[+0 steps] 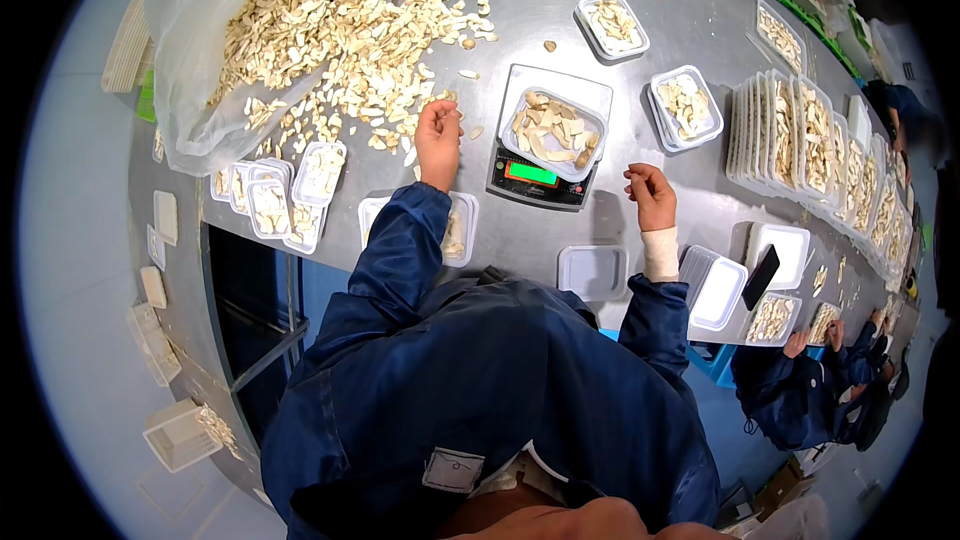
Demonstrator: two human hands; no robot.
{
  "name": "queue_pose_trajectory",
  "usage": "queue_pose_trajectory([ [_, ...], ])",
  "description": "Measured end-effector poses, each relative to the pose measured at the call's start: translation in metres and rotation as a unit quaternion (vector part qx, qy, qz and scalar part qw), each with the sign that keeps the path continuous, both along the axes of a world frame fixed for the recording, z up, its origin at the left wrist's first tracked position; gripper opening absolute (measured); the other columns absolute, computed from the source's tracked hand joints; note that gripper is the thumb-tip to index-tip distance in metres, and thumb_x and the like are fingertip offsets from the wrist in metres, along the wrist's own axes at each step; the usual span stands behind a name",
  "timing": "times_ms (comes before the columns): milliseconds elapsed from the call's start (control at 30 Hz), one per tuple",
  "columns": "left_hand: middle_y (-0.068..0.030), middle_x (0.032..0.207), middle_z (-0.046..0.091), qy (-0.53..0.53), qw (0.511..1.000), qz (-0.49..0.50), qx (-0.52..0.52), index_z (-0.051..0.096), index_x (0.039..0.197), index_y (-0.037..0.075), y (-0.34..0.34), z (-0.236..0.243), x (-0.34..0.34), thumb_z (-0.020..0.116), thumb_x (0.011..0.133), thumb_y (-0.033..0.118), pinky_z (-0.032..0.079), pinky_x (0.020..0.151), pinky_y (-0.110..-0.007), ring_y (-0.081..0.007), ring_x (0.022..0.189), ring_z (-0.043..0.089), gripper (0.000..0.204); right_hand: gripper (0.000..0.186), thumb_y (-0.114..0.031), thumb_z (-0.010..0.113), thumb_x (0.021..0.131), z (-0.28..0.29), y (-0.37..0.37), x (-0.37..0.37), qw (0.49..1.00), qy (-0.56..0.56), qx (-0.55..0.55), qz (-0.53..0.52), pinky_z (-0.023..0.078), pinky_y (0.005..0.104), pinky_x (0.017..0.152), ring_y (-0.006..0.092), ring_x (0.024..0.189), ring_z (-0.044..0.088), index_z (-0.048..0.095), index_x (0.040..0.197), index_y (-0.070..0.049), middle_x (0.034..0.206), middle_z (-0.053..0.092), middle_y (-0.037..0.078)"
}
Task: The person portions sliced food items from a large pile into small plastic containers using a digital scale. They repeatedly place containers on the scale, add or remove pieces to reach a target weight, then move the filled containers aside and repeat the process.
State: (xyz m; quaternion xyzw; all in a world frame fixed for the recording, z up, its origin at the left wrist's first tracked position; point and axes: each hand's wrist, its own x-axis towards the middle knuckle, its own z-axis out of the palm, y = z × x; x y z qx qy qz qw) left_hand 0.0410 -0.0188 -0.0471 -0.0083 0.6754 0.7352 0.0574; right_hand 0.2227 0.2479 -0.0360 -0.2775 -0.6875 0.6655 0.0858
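A digital scale [540, 198] with a lit green display stands in front of me. On its plate sits a white tray [590, 166] holding pale sliced mushrooms [553, 128]. My left hand [438, 145] is left of the scale, at the edge of a large heap of mushroom slices [345, 65]. Its fingers are pinched together beside a slice; what lies between them I cannot make out. To the right of the scale, my right hand [653, 200] hovers with curled fingers and nothing visible in them. Below it lies an empty white tray [593, 273].
A clear plastic bag [185, 90] lies open around the heap. Filled trays [270, 208] cluster at left; stacked filled trays [685, 108] stand right of the scale, with long rows [780, 135] beyond. A dark phone [761, 276] leans by white trays [715, 290]. Other people [800, 390] work at far right.
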Motion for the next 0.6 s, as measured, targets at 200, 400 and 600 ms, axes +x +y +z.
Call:
queue_pose_trajectory([
  [200,-0.0003,0.076,0.048,0.055,0.990,-0.033,-0.128,0.052,0.093,0.002,0.016,-0.011,0.017,0.052,0.082,0.007,0.037,0.057,-0.020,-0.0065,0.063,0.041,0.012,0.017,-0.005,0.051,0.082,-0.041,0.000,-0.015,0.997,-0.013,-0.080,-0.006,0.042,0.0191,0.051,0.0075,0.058,0.051,0.056,0.098,0.000,0.081,0.061,0.005],
  [400,0.0021,0.074,0.047,0.085,0.981,-0.024,-0.171,0.054,0.096,0.001,0.034,-0.017,0.018,0.054,0.081,0.008,0.036,0.057,-0.018,-0.0046,0.063,0.040,0.016,0.018,-0.005,0.051,0.082,-0.037,0.000,-0.031,0.997,-0.008,-0.071,-0.016,0.042,0.0198,0.051,0.0086,0.059,0.052,0.055,0.099,0.001,0.080,0.061,0.006],
  [600,0.0022,0.075,0.049,0.069,0.985,-0.008,-0.156,0.055,0.096,0.003,0.017,-0.032,0.007,0.053,0.081,0.008,0.037,0.058,-0.019,-0.0047,0.063,0.041,0.016,0.017,-0.005,0.051,0.082,-0.042,0.006,-0.025,0.996,-0.004,-0.081,-0.025,0.042,0.0197,0.051,0.0084,0.059,0.052,0.055,0.098,0.000,0.080,0.061,0.007],
])
